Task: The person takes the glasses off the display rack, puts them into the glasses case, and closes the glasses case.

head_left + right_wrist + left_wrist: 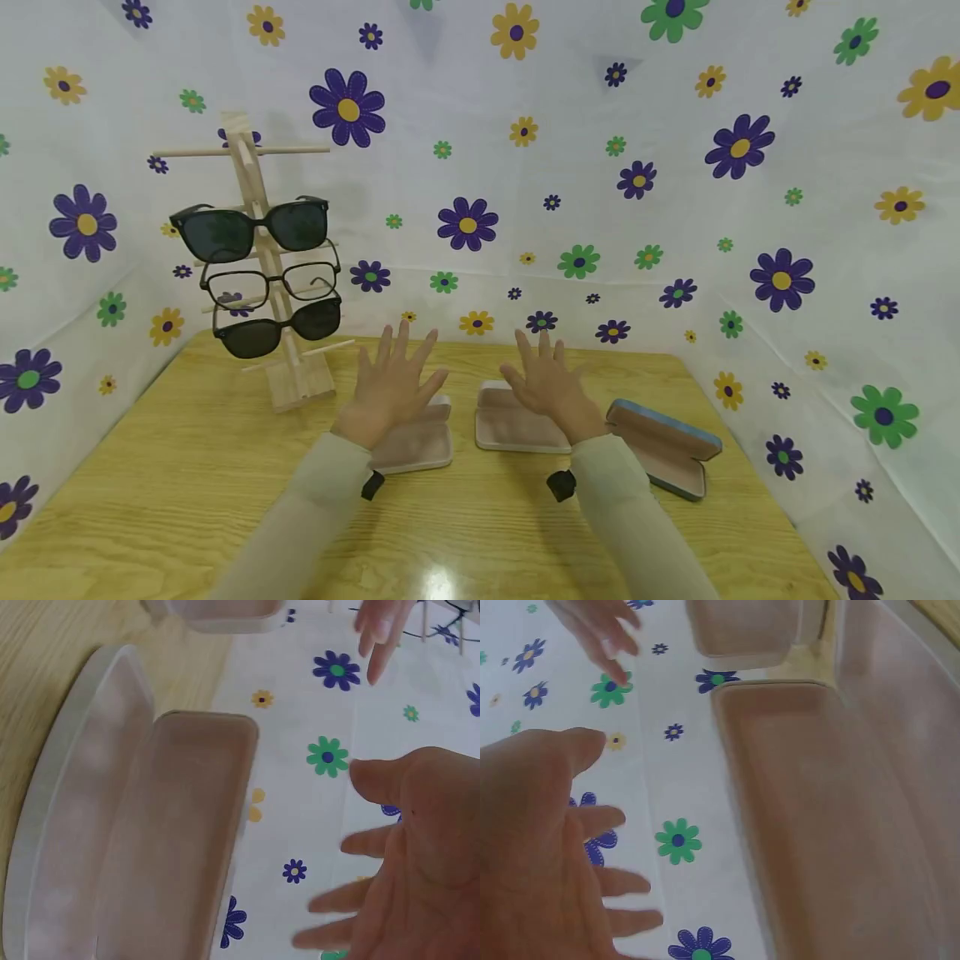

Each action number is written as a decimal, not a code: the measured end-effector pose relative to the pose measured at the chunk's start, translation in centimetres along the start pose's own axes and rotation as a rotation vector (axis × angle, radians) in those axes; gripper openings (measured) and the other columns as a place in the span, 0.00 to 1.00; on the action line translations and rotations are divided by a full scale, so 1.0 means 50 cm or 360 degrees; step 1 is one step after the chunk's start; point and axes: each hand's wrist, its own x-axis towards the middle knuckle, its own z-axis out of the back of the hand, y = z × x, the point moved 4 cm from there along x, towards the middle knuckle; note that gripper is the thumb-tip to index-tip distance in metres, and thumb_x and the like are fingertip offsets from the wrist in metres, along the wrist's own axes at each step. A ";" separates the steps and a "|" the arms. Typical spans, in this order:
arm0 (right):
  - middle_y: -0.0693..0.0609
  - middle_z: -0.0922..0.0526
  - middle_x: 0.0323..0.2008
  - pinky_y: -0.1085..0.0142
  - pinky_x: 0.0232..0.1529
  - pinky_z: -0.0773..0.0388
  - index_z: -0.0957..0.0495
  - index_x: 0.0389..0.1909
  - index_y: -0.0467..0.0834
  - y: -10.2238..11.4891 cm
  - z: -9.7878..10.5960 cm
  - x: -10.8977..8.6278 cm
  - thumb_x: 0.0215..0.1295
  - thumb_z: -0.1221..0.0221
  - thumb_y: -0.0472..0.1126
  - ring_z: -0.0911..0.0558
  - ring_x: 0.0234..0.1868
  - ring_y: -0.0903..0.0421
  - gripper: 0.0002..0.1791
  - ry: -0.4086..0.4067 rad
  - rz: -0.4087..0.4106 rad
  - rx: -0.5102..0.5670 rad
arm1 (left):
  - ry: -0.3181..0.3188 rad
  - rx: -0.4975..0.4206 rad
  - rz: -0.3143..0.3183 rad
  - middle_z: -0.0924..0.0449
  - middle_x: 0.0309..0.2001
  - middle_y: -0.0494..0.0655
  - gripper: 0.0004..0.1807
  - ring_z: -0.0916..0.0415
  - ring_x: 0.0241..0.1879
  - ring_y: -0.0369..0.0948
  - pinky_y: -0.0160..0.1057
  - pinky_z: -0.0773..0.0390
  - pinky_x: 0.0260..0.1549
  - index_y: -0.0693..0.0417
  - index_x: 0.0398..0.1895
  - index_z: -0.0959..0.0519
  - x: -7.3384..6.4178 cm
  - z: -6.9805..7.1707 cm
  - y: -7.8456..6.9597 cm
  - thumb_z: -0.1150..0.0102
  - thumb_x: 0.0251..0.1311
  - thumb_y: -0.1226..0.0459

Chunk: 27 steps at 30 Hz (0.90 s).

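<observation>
Both hands are held out over the table with fingers spread and nothing in them. My left hand (pixel 388 392) overlaps an open glasses case (pixel 420 442) with a pale pinkish lining in the head view. My right hand (pixel 553 385) is over part of a second open glasses case (pixel 517 429), also light-coloured. A third open glasses case (pixel 663 450), blue outside, lies to the right of the right wrist. In the left wrist view a lined case (pixel 802 810) shows bare inside; the right wrist view shows another bare case (pixel 180 825).
At the left stands a wooden display rack (pixel 303 379). It carries sunglasses (pixel 225 233) on top, clear eyeglasses (pixel 236 287) in the middle and more sunglasses (pixel 251 337) below. A flower-patterned cloth (pixel 525 233) surrounds the wooden table (pixel 150 500) at the back and sides.
</observation>
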 end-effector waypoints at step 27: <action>0.43 0.16 0.61 0.58 0.55 0.14 0.23 0.66 0.43 0.211 0.209 0.068 0.77 0.42 0.46 0.12 0.53 0.47 0.22 -0.0089 0.0645 0.0922 | -0.0376 -0.0424 -0.0633 0.15 0.58 0.51 0.28 0.15 0.50 0.35 0.33 0.13 0.43 0.48 0.66 0.20 -0.101 0.376 0.127 0.29 0.61 0.70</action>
